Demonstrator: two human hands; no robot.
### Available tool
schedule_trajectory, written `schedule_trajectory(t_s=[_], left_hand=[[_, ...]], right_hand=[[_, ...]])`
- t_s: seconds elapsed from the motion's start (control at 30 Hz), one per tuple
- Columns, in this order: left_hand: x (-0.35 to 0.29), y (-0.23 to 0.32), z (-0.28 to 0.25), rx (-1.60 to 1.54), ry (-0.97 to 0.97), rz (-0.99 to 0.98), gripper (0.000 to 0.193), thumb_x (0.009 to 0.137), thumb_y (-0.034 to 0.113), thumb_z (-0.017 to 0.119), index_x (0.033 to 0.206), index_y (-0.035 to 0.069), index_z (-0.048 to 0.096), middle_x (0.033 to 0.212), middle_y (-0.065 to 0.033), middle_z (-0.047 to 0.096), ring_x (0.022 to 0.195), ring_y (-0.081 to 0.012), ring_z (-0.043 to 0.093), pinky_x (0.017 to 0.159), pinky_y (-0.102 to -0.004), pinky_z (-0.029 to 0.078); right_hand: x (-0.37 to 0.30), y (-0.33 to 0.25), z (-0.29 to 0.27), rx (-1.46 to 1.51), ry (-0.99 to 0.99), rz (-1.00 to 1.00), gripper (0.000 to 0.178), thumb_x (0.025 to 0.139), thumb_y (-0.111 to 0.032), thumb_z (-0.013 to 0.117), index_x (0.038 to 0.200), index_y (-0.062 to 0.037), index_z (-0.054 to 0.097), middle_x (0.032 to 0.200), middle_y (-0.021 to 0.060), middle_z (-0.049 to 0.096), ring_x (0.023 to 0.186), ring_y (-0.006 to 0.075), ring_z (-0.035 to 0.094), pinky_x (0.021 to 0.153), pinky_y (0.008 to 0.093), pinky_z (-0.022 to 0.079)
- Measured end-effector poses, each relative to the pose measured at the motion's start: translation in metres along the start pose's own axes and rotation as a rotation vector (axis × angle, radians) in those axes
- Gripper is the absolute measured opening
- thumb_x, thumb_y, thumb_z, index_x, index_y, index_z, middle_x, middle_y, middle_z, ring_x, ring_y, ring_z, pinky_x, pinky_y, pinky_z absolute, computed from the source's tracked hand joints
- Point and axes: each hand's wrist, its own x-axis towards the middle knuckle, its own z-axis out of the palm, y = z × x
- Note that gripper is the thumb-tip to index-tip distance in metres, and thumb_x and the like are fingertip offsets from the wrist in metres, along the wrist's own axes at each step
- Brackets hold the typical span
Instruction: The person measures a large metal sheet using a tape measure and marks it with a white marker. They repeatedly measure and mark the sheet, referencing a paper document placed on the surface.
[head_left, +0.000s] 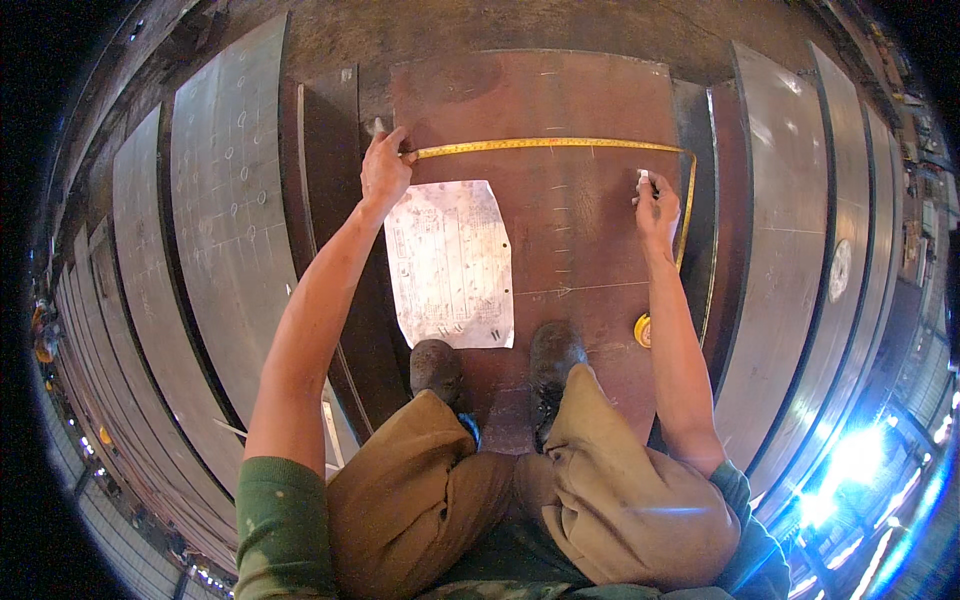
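Note:
A reddish-brown steel plate lies in front of me with short chalk marks running along its middle. My left hand is at its left edge, fingers closed on the end of a yellow tape measure. The blade stretches across the plate, then bends at the right edge and runs back toward me. Its round yellow case sits beside my right forearm. Just below the blade, my right hand pinches a small piece of white chalk. A printed sheet of paper rests on the plate below my left hand.
Long grey steel plates stand in rows at left and right, with dark gaps between them. My boots are on the brown plate by the paper. Bright bluish-white light glares at the lower right.

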Motion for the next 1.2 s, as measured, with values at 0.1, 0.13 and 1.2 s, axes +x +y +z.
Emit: schedule_trajectory(t_s=[0.1, 0.13, 1.2], left_hand=[[0.001, 0.000, -0.001, 0.021, -0.048, -0.044, 0.051, 0.087, 0.017, 0.076, 0.136, 0.009, 0.062, 0.127, -0.0211, 0.063, 0.121, -0.0403, 0.059, 0.102, -0.0466, 0.048], [0.001, -0.005, 0.001, 0.035, -0.013, -0.032, 0.049, 0.089, 0.016, 0.074, 0.136, 0.010, 0.062, 0.125, -0.0196, 0.063, 0.121, -0.0392, 0.058, 0.102, -0.0468, 0.048], [-0.001, 0.003, -0.003, 0.119, -0.008, -0.075, 0.046, 0.091, 0.015, 0.071, 0.137, 0.018, 0.062, 0.126, -0.0113, 0.063, 0.123, -0.0344, 0.058, 0.099, -0.0485, 0.049]], right_hand=[[-0.002, 0.000, 0.003, -0.025, 0.007, 0.009, 0.030, 0.101, -0.026, 0.062, 0.117, -0.0026, 0.070, 0.098, 0.0143, 0.075, 0.072, 0.0218, 0.074, 0.067, 0.0348, 0.057], [-0.003, -0.003, 0.005, -0.029, -0.001, 0.017, 0.030, 0.101, -0.026, 0.061, 0.117, -0.0027, 0.070, 0.098, 0.0144, 0.075, 0.072, 0.0217, 0.074, 0.068, 0.0349, 0.057], [0.007, -0.007, 0.021, -0.076, 0.035, -0.105, 0.028, 0.101, -0.029, 0.063, 0.112, -0.0058, 0.074, 0.093, 0.0155, 0.075, 0.085, 0.0271, 0.073, 0.077, 0.0374, 0.056]])
